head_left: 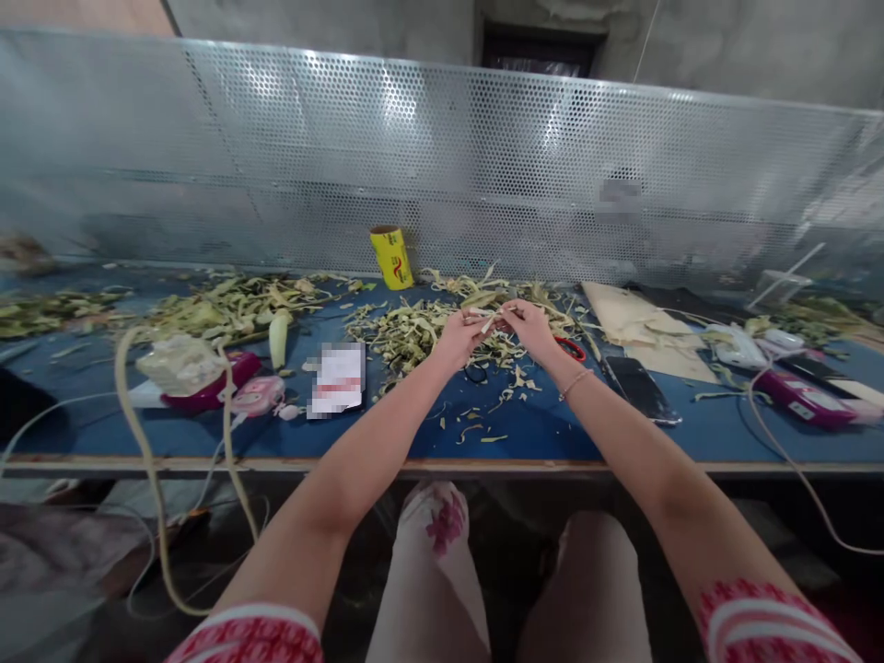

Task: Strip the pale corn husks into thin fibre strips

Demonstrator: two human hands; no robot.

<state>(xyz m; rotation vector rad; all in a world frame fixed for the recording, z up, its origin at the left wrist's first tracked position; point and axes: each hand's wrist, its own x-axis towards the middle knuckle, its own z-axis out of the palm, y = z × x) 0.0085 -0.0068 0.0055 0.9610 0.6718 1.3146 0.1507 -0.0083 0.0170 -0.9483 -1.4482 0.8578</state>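
My left hand (461, 335) and my right hand (529, 326) meet above a heap of pale green plant strips (414, 331). The fingers of both are closed in a pinch around a small pale plant piece (488, 324), partly covered by the fingertips. Its exact kind is too small to make out. Just right of the heap, close to my right wrist, lies a red loop handle (572, 348), perhaps of scissors. Loose shreds (511, 385) are scattered on the blue tabletop (428, 433) below my hands.
Behind the heap stands a yellow tube (391, 258) against a perforated metal screen (442, 138). A dark phone (642, 389) and brown cardboard (635, 322) lie to the right. Leftward are a white-faced flat item (338, 379), a purple device (207, 382), cables and another plant heap (227, 308).
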